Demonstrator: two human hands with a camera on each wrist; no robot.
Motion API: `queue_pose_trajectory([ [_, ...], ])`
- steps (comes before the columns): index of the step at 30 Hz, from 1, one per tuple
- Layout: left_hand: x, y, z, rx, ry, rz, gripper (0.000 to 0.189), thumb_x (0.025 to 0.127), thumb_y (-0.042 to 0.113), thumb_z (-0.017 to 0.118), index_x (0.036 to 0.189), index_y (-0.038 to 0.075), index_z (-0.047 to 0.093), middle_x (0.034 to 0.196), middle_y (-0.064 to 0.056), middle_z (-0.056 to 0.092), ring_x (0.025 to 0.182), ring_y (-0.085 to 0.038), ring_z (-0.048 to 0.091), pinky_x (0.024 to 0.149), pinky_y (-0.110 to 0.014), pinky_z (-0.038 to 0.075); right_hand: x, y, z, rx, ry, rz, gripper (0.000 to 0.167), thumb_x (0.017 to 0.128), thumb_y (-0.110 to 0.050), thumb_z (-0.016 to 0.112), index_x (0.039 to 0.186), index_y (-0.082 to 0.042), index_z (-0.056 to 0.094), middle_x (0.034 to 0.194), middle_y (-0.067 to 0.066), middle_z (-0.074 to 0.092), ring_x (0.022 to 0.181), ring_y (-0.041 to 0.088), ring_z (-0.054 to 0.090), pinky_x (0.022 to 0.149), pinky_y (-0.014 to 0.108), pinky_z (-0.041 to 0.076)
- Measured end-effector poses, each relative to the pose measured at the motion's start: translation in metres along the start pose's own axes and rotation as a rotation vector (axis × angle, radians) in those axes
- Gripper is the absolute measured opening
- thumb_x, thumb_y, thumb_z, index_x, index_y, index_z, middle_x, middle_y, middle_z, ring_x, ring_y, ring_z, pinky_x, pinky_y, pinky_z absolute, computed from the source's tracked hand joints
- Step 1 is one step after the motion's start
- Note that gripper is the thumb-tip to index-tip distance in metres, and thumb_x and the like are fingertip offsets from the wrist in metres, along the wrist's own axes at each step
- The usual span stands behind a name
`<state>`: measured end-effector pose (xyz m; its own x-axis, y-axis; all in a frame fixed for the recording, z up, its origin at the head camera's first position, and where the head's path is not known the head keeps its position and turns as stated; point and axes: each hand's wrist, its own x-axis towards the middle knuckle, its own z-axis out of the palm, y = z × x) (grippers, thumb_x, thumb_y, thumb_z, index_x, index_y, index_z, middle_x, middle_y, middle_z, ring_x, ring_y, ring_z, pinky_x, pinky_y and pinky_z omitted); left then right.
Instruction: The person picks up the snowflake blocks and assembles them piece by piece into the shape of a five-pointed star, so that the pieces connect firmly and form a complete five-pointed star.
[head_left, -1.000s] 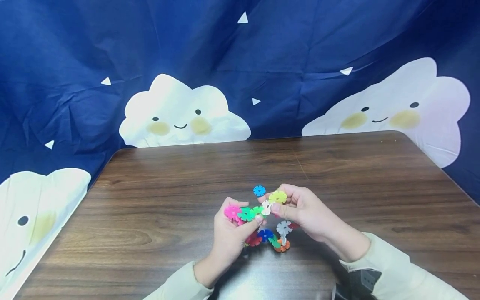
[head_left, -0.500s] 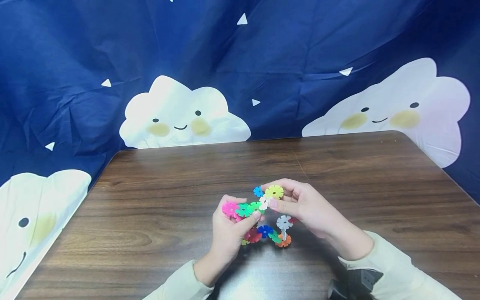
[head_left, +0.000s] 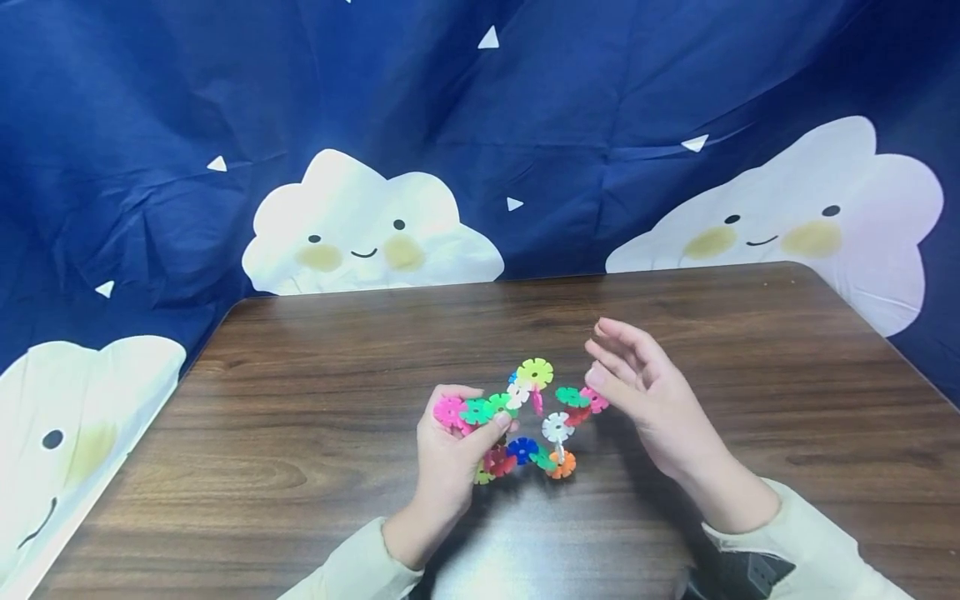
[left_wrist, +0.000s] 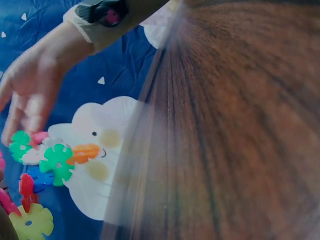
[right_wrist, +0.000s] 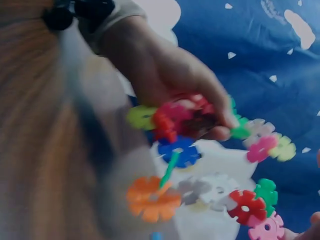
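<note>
My left hand point(head_left: 444, 454) grips a chain of interlocked, notched flower-shaped plastic discs by its left side. A pink disc point(head_left: 451, 411) and a green disc point(head_left: 498, 407) show at its thumb. One arm of the chain ends at a yellow disc point(head_left: 535, 373). The other curves past a dark blue disc point(head_left: 522, 451), an orange disc point(right_wrist: 153, 198) and a white disc point(head_left: 557, 427) to a pink end disc point(right_wrist: 266, 227). My right hand point(head_left: 660, 408) is beside that end, fingers spread and loosely extended, thumb tip right at the pink disc's edge.
The brown wooden table point(head_left: 300, 375) lies beneath the hands. A lighter blue disc point(head_left: 513, 377) shows partly behind the yellow one. Behind the table hangs a dark blue curtain point(head_left: 555, 100) printed with white clouds. A black device point(head_left: 738, 575) sits at the right cuff.
My right hand has let go of the chain near the white and yellow discs and moved right. The left hand, still gripping, has shifted slightly left with the chain.
</note>
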<state>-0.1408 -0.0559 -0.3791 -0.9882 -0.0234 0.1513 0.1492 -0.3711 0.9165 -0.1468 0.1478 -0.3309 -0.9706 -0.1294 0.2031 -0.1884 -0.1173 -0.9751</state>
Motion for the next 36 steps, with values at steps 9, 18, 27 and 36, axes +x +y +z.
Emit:
queue_pose_trajectory([
  [9, -0.002, 0.001, -0.002, -0.039, 0.011, -0.022, 0.036, 0.072, -0.017, 0.064, 0.099, 0.000, 0.047, 0.073, -0.004, 0.068, 0.066, -0.019, 0.069, 0.065, -0.035, 0.058, -0.005, 0.022, -0.012, 0.032, -0.004, 0.038, 0.050, 0.090, -0.003, 0.056, 0.134, -0.004, 0.033, 0.127, 0.000, 0.047, 0.116, 0.002, 0.050, 0.093, 0.013, 0.043],
  [18, -0.002, 0.002, 0.002, -0.030, 0.023, -0.022, 0.039, 0.074, -0.014, 0.065, 0.105, -0.009, 0.041, 0.073, -0.004, 0.068, 0.066, -0.020, 0.069, 0.066, -0.036, 0.058, -0.013, 0.041, -0.002, 0.060, -0.176, 0.307, 0.058, 0.091, -0.017, 0.058, 0.137, 0.003, 0.028, 0.124, 0.004, 0.053, 0.110, 0.005, 0.054, 0.094, 0.019, 0.044],
  [27, 0.001, 0.001, 0.008, -0.087, 0.051, -0.047, 0.030, 0.076, -0.010, 0.065, 0.099, 0.001, 0.048, 0.070, -0.003, 0.069, 0.065, -0.016, 0.068, 0.060, -0.027, 0.056, -0.017, 0.051, 0.009, 0.172, -0.395, 0.342, 0.059, 0.088, -0.009, 0.062, 0.129, 0.019, 0.030, 0.094, 0.001, 0.069, 0.088, 0.014, 0.067, 0.083, 0.032, 0.054],
  [36, 0.001, -0.002, -0.002, -0.211, 0.011, -0.079, 0.032, 0.077, -0.012, 0.059, 0.099, 0.011, 0.053, 0.080, 0.001, 0.068, 0.071, -0.012, 0.066, 0.065, -0.023, 0.053, -0.014, 0.043, 0.005, 0.048, -0.370, 0.319, 0.050, 0.082, -0.007, 0.068, 0.118, 0.020, 0.044, 0.090, 0.004, 0.069, 0.083, 0.015, 0.068, 0.077, 0.033, 0.056],
])
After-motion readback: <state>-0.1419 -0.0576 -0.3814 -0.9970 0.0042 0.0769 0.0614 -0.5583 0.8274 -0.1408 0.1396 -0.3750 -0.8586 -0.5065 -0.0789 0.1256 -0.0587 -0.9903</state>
